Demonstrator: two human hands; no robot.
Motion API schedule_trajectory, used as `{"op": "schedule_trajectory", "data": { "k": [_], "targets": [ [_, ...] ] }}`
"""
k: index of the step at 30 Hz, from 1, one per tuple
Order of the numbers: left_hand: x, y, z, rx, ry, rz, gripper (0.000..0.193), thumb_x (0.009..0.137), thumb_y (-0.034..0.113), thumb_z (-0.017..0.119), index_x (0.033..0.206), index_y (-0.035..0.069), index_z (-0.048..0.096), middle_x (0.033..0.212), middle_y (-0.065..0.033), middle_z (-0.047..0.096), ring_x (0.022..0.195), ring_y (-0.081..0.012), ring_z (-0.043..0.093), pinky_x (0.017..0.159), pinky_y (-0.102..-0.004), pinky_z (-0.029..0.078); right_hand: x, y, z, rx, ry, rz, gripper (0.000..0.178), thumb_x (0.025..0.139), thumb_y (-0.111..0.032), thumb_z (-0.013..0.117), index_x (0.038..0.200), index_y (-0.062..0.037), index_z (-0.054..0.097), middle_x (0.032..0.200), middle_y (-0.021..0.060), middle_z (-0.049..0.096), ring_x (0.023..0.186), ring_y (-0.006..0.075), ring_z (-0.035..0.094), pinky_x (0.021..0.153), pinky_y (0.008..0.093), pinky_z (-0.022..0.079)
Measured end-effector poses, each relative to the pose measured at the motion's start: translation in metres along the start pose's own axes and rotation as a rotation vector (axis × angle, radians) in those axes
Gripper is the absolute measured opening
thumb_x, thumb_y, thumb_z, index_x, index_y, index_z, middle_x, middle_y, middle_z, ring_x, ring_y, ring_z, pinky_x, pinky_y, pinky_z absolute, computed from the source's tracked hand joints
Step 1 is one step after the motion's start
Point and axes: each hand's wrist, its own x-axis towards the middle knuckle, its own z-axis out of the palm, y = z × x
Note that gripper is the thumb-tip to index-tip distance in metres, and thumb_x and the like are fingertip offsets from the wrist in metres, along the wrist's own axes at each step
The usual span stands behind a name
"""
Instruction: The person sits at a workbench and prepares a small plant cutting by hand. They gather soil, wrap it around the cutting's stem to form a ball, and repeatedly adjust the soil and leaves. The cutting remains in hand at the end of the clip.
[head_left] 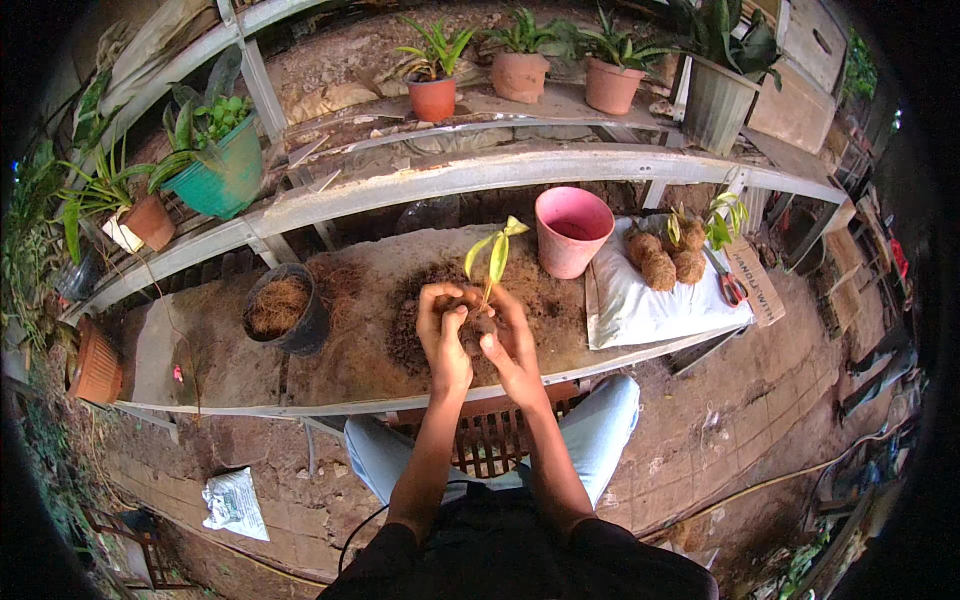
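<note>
A young plant (497, 258) with yellow-green leaves stands upright between my two hands, above a heap of dark loose soil (405, 335). My left hand (446, 325) curls round the left side of its dark soil ball (481, 328). My right hand (512, 345) closes on the other side, thumb toward me. The fingers and palms hide most of the ball. Just beyond my right hand stands a pink pot (575, 232). To the left, a black pot (287, 310) holds brown fibre.
At right, several round brown root balls (665, 260) with leafy shoots and red-handled scissors (734, 290) lie on a white sack (640, 310). Potted plants (433, 95) line the shelf (480, 170) behind. A terracotta planter (96, 365) sits at the table's left end.
</note>
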Motion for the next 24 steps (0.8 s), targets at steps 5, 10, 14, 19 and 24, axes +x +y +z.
{"op": "schedule_trajectory", "data": {
  "k": [5,10,14,19,24],
  "targets": [
    [-0.009,-0.002,0.011,0.033,0.080,0.136,0.020,0.081,0.004,0.047,0.101,0.003,0.045,0.097,-0.0095,0.054,0.092,-0.0184,0.053,0.088,-0.0336,0.043,-0.001,0.009,0.006,0.012,-0.003,0.052,0.055,0.095,-0.031,0.053,0.141,-0.0027,0.041,0.137,0.0121,0.046,0.129,0.0226,0.040,0.111,0.0361,0.027],
    [-0.020,-0.013,0.019,0.346,0.054,0.378,0.031,0.094,0.025,0.045,0.112,0.000,0.046,0.110,-0.0156,0.052,0.107,-0.0255,0.050,0.098,-0.0410,0.037,0.002,0.011,0.004,-0.002,0.055,0.145,0.050,0.103,-0.037,0.032,0.134,-0.0016,0.048,0.129,0.0126,0.053,0.124,0.0208,0.046,0.108,0.0326,0.031],
    [-0.021,-0.013,0.029,0.602,0.060,0.494,0.043,0.100,0.035,0.041,0.122,-0.001,0.045,0.130,-0.0197,0.045,0.125,-0.0308,0.042,0.107,-0.0448,0.029,0.003,0.012,-0.001,0.023,0.069,0.076,0.053,0.103,-0.041,0.031,0.135,-0.0023,0.048,0.134,0.0125,0.052,0.127,0.0209,0.045,0.110,0.0332,0.029],
    [-0.008,-0.003,0.023,0.833,0.077,0.455,0.047,0.102,0.039,0.040,0.133,0.003,0.040,0.147,-0.0188,0.033,0.137,-0.0345,0.031,0.113,-0.0490,0.021,0.004,0.009,0.001,0.451,0.090,0.176,0.051,0.098,-0.037,0.048,0.137,-0.0037,0.045,0.136,0.0105,0.049,0.125,0.0208,0.047,0.108,0.0342,0.035],
    [-0.015,0.005,0.025,0.618,-0.141,0.073,0.047,0.103,0.034,0.039,0.136,0.001,0.041,0.135,-0.0189,0.049,0.127,-0.0296,0.046,0.108,-0.0405,0.032,0.002,0.007,-0.011,0.645,0.099,0.166,0.033,0.096,-0.006,0.053,0.129,-0.0017,0.051,0.131,0.0078,0.054,0.123,0.0173,0.047,0.105,0.0309,0.036]
  ]
}}
